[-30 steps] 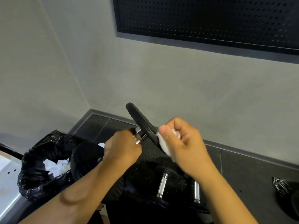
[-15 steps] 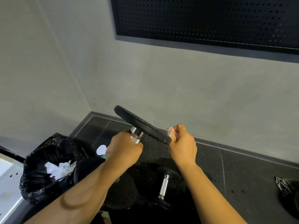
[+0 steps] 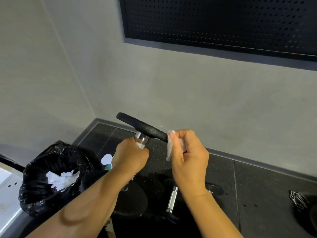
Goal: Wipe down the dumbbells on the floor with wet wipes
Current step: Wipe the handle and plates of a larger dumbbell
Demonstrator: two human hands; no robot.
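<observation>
My left hand (image 3: 130, 157) grips the chrome handle of a dumbbell (image 3: 142, 127) and holds it up in the air, its black top plate tilted down to the right. My right hand (image 3: 187, 155) pinches a white wet wipe (image 3: 169, 146) against the right rim of that plate. The lower plate of the held dumbbell shows dark below my left forearm. A second dumbbell (image 3: 172, 198) with a chrome handle lies on the black floor under my right wrist, partly hidden by it.
A black bin bag (image 3: 51, 179) with used white wipes inside stands at the left. A wipe pack (image 3: 107, 160) lies beside it. A grey wall and baseboard run behind; a perforated black panel (image 3: 223, 23) hangs above. A chain (image 3: 298, 200) lies at the far right.
The left hand has turned the dumbbell so its top plate lies flatter. The right hand with the wipe slid from the plate's face to its right rim.
</observation>
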